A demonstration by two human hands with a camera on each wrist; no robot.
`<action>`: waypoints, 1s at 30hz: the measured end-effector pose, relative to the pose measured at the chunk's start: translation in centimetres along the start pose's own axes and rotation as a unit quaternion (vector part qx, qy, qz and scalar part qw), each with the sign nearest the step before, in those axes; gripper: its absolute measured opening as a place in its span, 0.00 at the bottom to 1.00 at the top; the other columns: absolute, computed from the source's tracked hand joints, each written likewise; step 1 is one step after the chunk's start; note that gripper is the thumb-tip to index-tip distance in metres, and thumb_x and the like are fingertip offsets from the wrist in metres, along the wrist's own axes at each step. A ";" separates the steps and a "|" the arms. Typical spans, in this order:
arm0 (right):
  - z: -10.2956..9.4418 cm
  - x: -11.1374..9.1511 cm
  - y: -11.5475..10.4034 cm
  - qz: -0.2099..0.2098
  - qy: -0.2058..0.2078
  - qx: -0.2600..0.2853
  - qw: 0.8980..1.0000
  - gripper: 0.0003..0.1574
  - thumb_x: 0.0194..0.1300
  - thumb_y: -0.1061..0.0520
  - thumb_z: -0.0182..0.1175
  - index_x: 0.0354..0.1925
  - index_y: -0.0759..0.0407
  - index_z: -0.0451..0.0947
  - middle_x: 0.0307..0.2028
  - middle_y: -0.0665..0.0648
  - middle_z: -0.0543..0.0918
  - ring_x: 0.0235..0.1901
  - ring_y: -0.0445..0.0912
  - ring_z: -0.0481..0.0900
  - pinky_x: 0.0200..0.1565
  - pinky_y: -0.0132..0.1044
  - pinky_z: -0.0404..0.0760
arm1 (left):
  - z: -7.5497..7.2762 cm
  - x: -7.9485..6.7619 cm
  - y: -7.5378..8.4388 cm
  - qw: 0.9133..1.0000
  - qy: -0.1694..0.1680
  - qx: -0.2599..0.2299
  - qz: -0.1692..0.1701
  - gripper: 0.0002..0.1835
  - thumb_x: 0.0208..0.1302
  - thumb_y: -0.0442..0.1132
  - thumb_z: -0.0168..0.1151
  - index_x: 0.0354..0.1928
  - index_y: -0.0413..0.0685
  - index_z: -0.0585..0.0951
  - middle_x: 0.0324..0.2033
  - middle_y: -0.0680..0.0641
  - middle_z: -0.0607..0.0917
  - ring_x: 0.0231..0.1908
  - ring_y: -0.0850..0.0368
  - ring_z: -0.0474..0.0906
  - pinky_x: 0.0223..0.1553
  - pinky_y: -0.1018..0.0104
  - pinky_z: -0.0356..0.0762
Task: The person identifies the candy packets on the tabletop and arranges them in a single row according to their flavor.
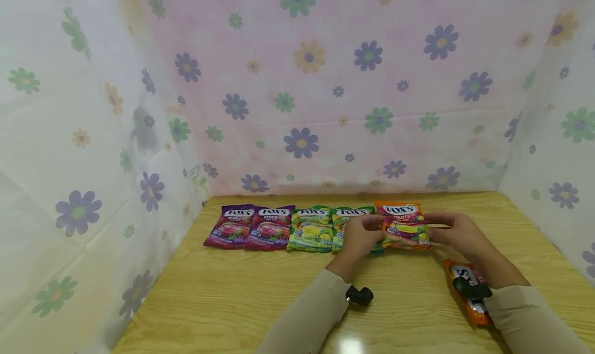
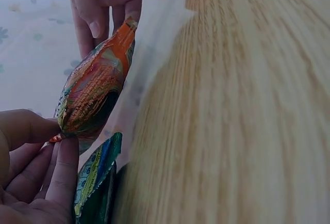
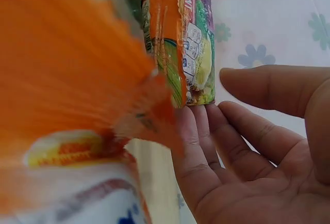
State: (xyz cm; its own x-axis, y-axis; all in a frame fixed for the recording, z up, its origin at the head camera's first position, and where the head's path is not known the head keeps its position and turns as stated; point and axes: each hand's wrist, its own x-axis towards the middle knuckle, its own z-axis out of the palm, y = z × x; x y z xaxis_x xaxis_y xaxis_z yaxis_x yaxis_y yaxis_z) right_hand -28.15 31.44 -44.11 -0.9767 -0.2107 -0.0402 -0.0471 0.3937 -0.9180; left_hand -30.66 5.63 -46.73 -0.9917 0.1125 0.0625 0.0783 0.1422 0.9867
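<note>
An orange Fox's Fruits candy bag [image 1: 402,227] is between both hands at the right end of a row of bags. My left hand [image 1: 360,237] pinches its left edge, thumb against fingers [image 2: 66,170] in the left wrist view. At the bag's other edge is my right hand [image 1: 461,235]; its fingers [image 3: 198,175] reach the bag's lower edge while the thumb stands apart from it. Partly behind my left hand lies a green Springtea bag [image 1: 341,217]. A second orange candy bag [image 1: 475,312] lies under my right wrist, large and blurred in the right wrist view.
Two purple Berries bags [image 1: 271,229] and another green bag [image 1: 310,231] continue the row leftward on the wooden table [image 1: 223,302]. Flower-patterned cloth [image 1: 325,106] encloses the table at the back and sides. Each wrist wears a black camera mount [image 1: 360,295].
</note>
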 end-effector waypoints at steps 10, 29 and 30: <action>0.5 0.2 0.0 -0.002 -0.013 -0.010 1.000 0.37 0.79 0.56 0.57 0.76 0.73 0.59 0.71 0.79 0.65 0.63 0.65 0.79 0.54 0.45 0.87 | -0.1 0.0 -0.4 1.000 -0.008 0.015 0.011 0.16 0.60 0.32 0.76 0.50 0.53 0.90 0.41 0.56 0.90 0.41 0.65 0.84 0.46 0.64 0.88; 0.8 0.4 0.4 0.049 -0.055 -0.011 0.997 0.36 0.82 0.52 0.51 0.74 0.75 0.61 0.72 0.78 0.65 0.68 0.61 0.74 0.55 0.37 0.85 | 0.1 -0.1 -0.5 0.996 -0.007 0.092 0.015 0.17 0.59 0.33 0.77 0.50 0.52 0.90 0.38 0.56 0.89 0.38 0.67 0.83 0.42 0.68 0.87; 0.8 0.4 0.4 0.050 -0.056 -0.012 0.997 0.36 0.82 0.52 0.51 0.74 0.76 0.61 0.72 0.78 0.65 0.68 0.60 0.74 0.55 0.36 0.85 | 0.1 -0.1 -0.6 0.995 -0.008 0.095 0.015 0.16 0.59 0.33 0.77 0.50 0.52 0.90 0.38 0.56 0.89 0.38 0.67 0.82 0.41 0.68 0.86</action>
State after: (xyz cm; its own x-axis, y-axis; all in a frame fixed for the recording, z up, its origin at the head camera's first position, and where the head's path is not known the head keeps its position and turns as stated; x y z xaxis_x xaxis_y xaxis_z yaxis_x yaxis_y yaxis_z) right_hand -28.34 30.77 -44.78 -0.9476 -0.2667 -0.1757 0.0430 0.4386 -0.8977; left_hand -30.64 5.62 -47.30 -0.9870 0.1346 0.0878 0.1274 0.3227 0.9379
